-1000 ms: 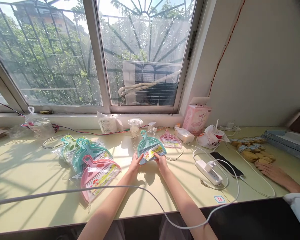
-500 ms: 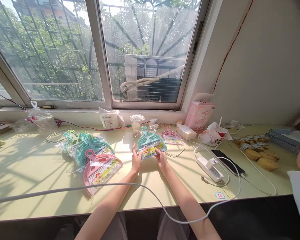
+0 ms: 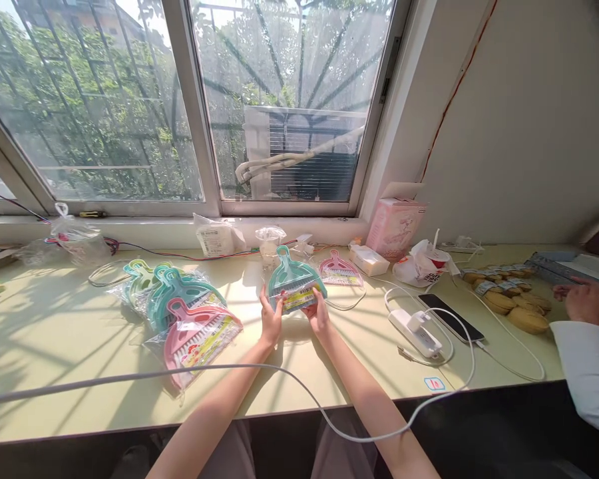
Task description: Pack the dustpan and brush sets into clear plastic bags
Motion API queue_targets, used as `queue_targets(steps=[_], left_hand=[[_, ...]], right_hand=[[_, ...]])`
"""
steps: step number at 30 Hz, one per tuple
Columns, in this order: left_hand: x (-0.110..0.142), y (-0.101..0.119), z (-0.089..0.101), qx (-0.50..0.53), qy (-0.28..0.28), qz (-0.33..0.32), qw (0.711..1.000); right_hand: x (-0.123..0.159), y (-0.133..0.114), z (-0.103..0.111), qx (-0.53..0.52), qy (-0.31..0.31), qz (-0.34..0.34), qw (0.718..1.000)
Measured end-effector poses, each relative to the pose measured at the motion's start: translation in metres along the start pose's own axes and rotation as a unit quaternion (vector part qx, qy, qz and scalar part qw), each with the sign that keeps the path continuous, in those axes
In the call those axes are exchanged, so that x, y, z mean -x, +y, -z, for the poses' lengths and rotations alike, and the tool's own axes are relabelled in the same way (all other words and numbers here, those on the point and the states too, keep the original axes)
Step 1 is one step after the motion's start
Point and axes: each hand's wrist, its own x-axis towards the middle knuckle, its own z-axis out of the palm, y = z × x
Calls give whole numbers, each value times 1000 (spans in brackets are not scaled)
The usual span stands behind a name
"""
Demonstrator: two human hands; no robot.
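Both my hands hold a teal mini dustpan-and-brush set (image 3: 292, 279) with a yellow label, lifted a little off the pale green table (image 3: 60, 352). My left hand (image 3: 270, 320) grips its lower left edge, fingers curled. My right hand (image 3: 318, 313) pinches the lower right edge at the label. To the left lies a pile of bagged dustpan sets (image 3: 180, 313) in teal, green and pink. A single pink dustpan set (image 3: 340, 273) lies just behind the one I hold.
A white power strip (image 3: 415, 332), a black phone (image 3: 450, 317) and white cables lie right of my hands. A pink box (image 3: 395, 226), plastic bags and wires line the windowsill. Another person's hand (image 3: 584, 301) reaches near yellow pieces (image 3: 514, 307) at the far right.
I have raised the teal dustpan set off the table and tilted it more upright. The other person's hand has left the table edge and now reaches further back on the right.
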Motion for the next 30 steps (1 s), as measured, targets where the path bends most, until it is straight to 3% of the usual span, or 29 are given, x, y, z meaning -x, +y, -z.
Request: queue_targets(steps=[8,18,25,30], left_hand=[[5,-2,-5,8,-12,-32,999],[1,3,1,-20,13,-13,1000],[6,-17,-4,18,-19,-67,997],[3,-22,-1,28,0,-77,997]], right_hand=[[2,-1,-3,-75,83,-41,993],[10,3,-10,-34,46,-44,997],[3,0,1,-40,20,-11,999],[-1,1,4,-41,-1,-35,999]])
